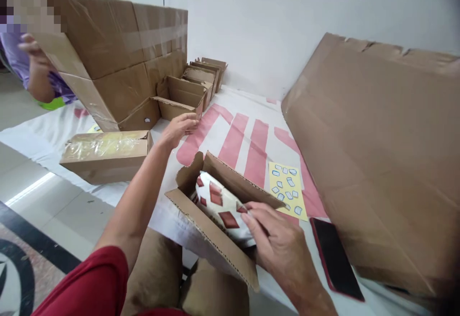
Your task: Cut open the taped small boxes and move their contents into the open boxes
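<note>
White packet point(220, 204) with red diamond patches sits slanted inside a small open carton point(212, 220), which lies on the floor sheet just in front of the person's knees, its flaps folded outward so the mouth stays clear. The right hand point(276, 244) rests on the packet's near end, fingers flat on the wrapper and thumb side against the carton's edge, pressing rather than pinching; that grip looks suited to keeping the packet seated in the box. Just right of that hand lies a dark phone point(336, 258) with a red rim, face up, and beyond it a yellow sticker sheet point(287, 189) within easy reach. The left hand point(178, 129) stretches farther out, fingers loosely curled and holding nothing, its tips at the flap of an empty folded carton point(179, 98). A sealed long box point(106, 155) lies to the left. Behind stands a large taped carton point(118, 57) with a row of small cartons beside it, and a flat cardboard sheet point(377, 153) leans at right. Another person's arm point(36, 72) shows at far left.
</note>
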`<state>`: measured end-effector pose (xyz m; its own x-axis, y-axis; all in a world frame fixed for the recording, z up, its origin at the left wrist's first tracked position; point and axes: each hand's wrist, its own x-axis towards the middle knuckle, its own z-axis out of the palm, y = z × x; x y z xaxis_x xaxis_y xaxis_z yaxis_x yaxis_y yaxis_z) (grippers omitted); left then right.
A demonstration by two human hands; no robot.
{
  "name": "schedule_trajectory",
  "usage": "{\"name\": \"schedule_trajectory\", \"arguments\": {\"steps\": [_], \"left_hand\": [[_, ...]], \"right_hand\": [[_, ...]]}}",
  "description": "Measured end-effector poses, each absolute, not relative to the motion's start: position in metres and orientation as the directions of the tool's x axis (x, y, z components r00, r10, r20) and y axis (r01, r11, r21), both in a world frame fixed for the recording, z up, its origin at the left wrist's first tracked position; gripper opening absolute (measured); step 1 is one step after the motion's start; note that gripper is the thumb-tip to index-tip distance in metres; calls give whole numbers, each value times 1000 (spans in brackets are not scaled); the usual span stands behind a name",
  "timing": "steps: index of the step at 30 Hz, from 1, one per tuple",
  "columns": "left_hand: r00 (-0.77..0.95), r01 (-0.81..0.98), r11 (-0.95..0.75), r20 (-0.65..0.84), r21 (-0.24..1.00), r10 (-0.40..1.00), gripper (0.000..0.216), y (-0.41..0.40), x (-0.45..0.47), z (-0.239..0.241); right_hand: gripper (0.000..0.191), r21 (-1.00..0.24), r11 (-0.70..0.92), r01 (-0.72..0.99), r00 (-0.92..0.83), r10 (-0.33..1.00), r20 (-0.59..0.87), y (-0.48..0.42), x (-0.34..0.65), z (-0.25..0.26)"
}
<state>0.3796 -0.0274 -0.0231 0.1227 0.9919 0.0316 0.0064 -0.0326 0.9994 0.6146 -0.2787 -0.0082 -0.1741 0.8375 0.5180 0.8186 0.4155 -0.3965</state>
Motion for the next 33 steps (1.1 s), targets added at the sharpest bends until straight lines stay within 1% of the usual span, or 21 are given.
{"name": "schedule_trajectory", "arguments": {"steps": [2, 3, 6, 7, 9, 10, 12, 14, 16, 21, 22, 24, 25, 26, 27, 28, 29, 31, 33], "left_hand": [[224, -46, -206, 211, 978, 951, 51, -82, 360, 3], [279, -24, -264, 260, 964, 924, 50, -108, 352, 15], [498, 77, -309, 232, 948, 835, 55, -168, 345, 38], [549, 78, -302, 212, 950, 809, 55, -178, 348, 42], [595, 5, -260, 206, 966, 777, 49, -185, 358, 45], [607, -48, -220, 203, 974, 768, 47, -184, 363, 45], [646, -127, -120, 174, 985, 744, 49, -176, 373, 46], [694, -132, -48, 127, 990, 709, 55, -169, 378, 45], [732, -111, -36, 107, 993, 673, 58, -165, 382, 45], [750, -181, -52, 171, 982, 638, 52, -161, 386, 46], [738, -198, -60, 189, 978, 648, 52, -160, 386, 47], [696, -224, -88, 223, 971, 682, 52, -155, 385, 51], [670, -229, -102, 232, 968, 705, 52, -152, 384, 53], [646, -226, -111, 234, 968, 727, 53, -150, 383, 54], [624, -218, -115, 229, 969, 748, 54, -147, 382, 55], [609, -205, -112, 217, 972, 763, 55, -145, 381, 55], [599, -191, -104, 201, 976, 775, 56, -143, 380, 54], [590, -181, -81, 175, 980, 788, 56, -139, 378, 53], [575, -193, -73, 173, 978, 800, 52, -133, 379, 58]], "right_hand": [[23, -447, 436, 781, -136, 818, 559, -282, 618, 10], [21, -469, 444, 764, -124, 814, 568, -284, 620, 19], [20, -517, 446, 731, -91, 814, 574, -285, 627, 46], [20, -530, 439, 726, -76, 817, 571, -284, 629, 55], [22, -553, 425, 717, -55, 825, 562, -281, 633, 73], [22, -561, 420, 714, -52, 830, 556, -280, 634, 82], [22, -562, 425, 710, -63, 832, 551, -278, 636, 96], [24, -552, 441, 708, -83, 828, 555, -277, 636, 106], [24, -553, 450, 701, -92, 826, 556, -278, 635, 113], [23, -587, 442, 678, -81, 839, 538, -275, 633, 131], [23, -607, 432, 667, -62, 844, 533, -272, 636, 135], [23, -686, 417, 596, -6, 857, 516, -267, 643, 140], [30, -739, 410, 535, 16, 869, 494, -265, 648, 140], [43, -786, 396, 474, 20, 888, 459, -264, 653, 137], [55, -823, 377, 425, 5, 908, 419, -263, 656, 131], [64, -844, 360, 398, -20, 923, 384, -262, 658, 123], [65, -849, 346, 399, -42, 932, 360, -262, 659, 114], [52, -826, 333, 456, -29, 933, 360, -263, 655, 95], [42, -798, 321, 509, 35, 919, 392, -260, 648, 85]]}}
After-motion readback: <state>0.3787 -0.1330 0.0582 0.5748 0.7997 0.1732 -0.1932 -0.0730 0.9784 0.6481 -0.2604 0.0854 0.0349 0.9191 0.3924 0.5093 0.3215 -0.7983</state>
